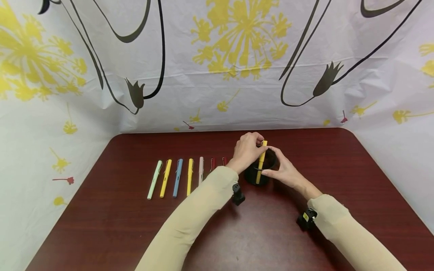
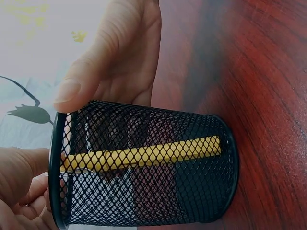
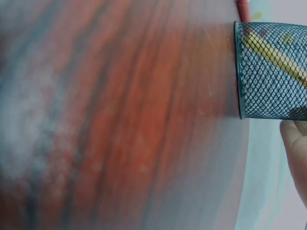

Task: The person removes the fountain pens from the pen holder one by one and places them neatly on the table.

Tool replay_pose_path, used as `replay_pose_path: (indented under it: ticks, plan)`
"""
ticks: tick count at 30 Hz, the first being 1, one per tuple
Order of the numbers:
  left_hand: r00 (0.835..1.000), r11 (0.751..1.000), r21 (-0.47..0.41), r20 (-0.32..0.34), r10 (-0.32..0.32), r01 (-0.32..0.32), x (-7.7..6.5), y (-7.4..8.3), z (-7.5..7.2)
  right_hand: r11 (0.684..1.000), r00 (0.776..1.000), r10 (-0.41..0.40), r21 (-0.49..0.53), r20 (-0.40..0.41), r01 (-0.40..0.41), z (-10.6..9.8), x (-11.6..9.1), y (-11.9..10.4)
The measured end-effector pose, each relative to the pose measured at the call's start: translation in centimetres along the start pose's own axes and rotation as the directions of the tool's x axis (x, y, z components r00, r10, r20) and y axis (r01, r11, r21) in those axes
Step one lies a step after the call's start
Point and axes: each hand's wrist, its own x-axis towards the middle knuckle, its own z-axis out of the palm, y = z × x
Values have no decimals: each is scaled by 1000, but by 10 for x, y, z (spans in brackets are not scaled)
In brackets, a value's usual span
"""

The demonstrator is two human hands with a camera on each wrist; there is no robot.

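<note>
A black mesh pen holder (image 1: 251,176) stands upright on the table, right of centre in the head view. My left hand (image 1: 247,149) reaches over its rim and pinches the top of a yellow pen (image 1: 262,161), which leans slightly inside the mesh. Around the holder's right side, my right hand (image 1: 285,172) grips it near the rim with the thumb in front. Through the mesh in the left wrist view, the yellow pen (image 2: 153,153) reaches down close to the holder's base. The right wrist view shows the holder (image 3: 273,72) and part of my right hand (image 3: 297,153).
Left of the holder lies a row of pens: light green (image 1: 155,180), yellow (image 1: 165,178), blue (image 1: 178,178), another yellow (image 1: 190,177), pale pink (image 1: 201,168) and two dark red (image 1: 213,163). My left sleeve partly covers the row. A patterned cloth (image 1: 176,94) hangs behind the dark red table (image 1: 101,226).
</note>
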Motion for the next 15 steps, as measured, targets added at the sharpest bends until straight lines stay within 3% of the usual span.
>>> replay_pose_path:
  ticks: [8, 15]
  plan:
    - [999, 999, 30, -31, 17, -16, -3, 2, 1, 1000, 1000, 5, -12, 0, -5, 0, -1, -1]
    - [999, 1000, -1, -40, 22, -22, -6, 1, 1, 1000, 1000, -2, -27, -12, 2, 0, 0, -1]
